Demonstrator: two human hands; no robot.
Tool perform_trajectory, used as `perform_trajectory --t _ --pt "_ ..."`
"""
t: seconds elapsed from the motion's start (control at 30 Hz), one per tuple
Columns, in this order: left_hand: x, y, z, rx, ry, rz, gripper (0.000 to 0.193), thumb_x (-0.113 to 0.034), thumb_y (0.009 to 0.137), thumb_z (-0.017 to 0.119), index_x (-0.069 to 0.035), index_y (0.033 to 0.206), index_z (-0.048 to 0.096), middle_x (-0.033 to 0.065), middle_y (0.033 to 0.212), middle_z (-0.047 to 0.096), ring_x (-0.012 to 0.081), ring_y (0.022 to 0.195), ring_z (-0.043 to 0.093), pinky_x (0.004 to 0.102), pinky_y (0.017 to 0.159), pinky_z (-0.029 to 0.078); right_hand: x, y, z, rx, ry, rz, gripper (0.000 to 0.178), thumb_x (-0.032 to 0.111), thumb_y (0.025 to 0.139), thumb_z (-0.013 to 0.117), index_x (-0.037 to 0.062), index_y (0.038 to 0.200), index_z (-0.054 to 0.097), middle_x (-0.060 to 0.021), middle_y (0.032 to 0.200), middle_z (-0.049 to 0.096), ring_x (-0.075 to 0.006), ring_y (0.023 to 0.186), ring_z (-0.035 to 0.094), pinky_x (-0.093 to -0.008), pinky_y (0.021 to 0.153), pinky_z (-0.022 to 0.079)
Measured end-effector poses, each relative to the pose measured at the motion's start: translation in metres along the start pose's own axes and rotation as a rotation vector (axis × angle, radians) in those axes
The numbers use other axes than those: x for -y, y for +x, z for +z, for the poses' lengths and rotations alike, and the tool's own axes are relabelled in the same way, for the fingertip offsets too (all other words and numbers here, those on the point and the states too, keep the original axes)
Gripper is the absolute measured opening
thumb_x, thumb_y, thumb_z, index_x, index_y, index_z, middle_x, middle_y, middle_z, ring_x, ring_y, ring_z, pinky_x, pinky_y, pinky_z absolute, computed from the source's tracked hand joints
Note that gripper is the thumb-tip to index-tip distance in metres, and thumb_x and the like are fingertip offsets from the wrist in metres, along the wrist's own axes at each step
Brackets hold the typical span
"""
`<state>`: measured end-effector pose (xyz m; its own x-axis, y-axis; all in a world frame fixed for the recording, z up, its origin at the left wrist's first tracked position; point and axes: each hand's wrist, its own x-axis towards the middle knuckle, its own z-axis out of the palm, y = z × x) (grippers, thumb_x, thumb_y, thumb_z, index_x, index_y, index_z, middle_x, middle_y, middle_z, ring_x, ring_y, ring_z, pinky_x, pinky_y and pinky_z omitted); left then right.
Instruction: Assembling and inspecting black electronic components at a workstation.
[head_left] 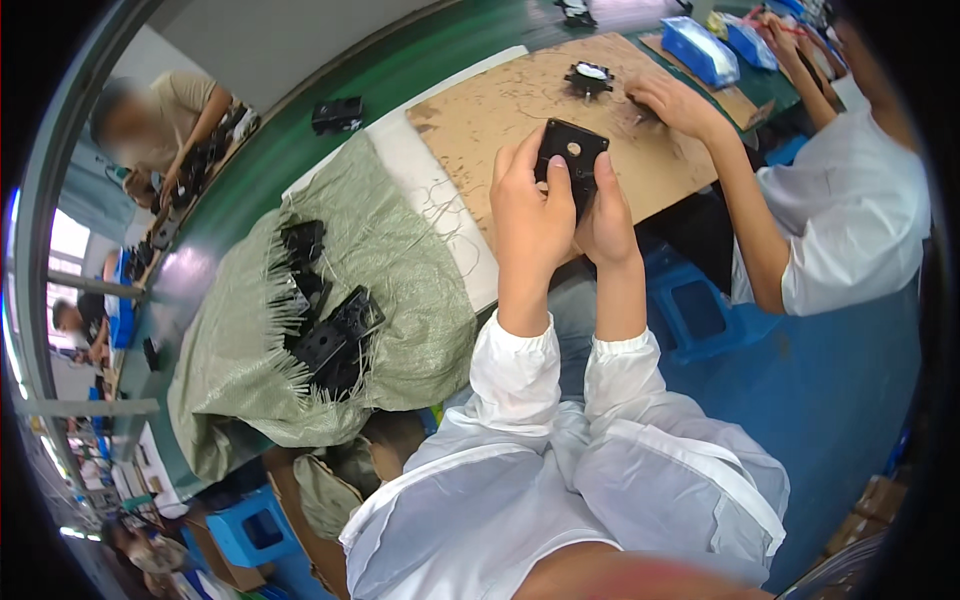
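Between my two hands I hold a black plastic housing (577, 140), a flat rectangular part with a round hole in its face. My left hand (530, 205) wraps its left side, the thumb lying on the face. On the lower right edge, the fingers of my right hand (610, 220) grip it. The part is held up over the near edge of a brown board (480, 105). To my left, several similar black housings (335, 335) lie in the mouth of a frayed green woven sack (410, 290).
A neighbour's hand (680, 103) rests on the board at right, near a small black part (590, 78). Another black part (337, 114) sits on the green table (265, 165). Blue stools (690, 305) stand below. More people work across the table and at far right, by blue bins (700, 50).
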<state>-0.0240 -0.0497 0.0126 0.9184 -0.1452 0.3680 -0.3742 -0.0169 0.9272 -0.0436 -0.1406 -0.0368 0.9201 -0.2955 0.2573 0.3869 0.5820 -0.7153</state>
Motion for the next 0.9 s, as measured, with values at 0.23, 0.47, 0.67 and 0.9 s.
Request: perform_trajectory --t 0.23,0.47,0.67,0.9 --pt "0.014 0.034 0.061 0.083 0.493 0.259 0.031 -0.025 0.092 0.059 -0.006 0.112 0.072 0.0169 0.097 0.067 0.0337 0.100 0.058 0.0389 0.096 0.043 0.032 0.006 -0.056 -0.106 0.294 -0.083 0.053 0.046 0.106 0.031 0.0045 0.130 0.052 -0.0100 0.114 0.065 -0.0217 0.099 0.067 -0.0369 0.086 0.054" --pt "0.079 0.089 0.162 0.245 0.718 0.051 0.022 -0.026 0.083 0.066 -0.008 0.091 0.077 0.0159 0.085 0.073 0.0332 0.091 0.071 0.0417 0.086 0.051 0.065 -0.007 -0.093 -0.354 0.191 -0.392 0.052 0.040 0.103 0.026 0.0038 0.132 0.047 -0.0256 0.123 0.060 -0.0379 0.100 0.066 -0.0406 0.083 0.053" --pt "0.106 0.090 0.197 0.153 0.866 0.276 0.021 -0.028 0.081 0.070 -0.010 0.088 0.078 0.0141 0.090 0.073 0.0349 0.094 0.065 0.0462 0.088 0.045 0.086 -0.018 -0.101 -0.396 0.165 -0.443 0.053 0.043 0.103 0.030 0.0038 0.133 0.047 -0.0213 0.119 0.062 -0.0336 0.101 0.066 -0.0416 0.087 0.052" --pt "0.078 0.078 0.177 -0.034 0.774 0.543 0.019 -0.024 0.083 0.068 -0.007 0.086 0.076 0.0132 0.090 0.068 0.0325 0.093 0.059 0.0491 0.085 0.040 0.086 -0.020 -0.111 -0.373 0.141 -0.475 0.044 0.037 0.102 0.043 0.0057 0.132 0.046 -0.0174 0.114 0.063 -0.0291 0.101 0.065 -0.0376 0.084 0.054"
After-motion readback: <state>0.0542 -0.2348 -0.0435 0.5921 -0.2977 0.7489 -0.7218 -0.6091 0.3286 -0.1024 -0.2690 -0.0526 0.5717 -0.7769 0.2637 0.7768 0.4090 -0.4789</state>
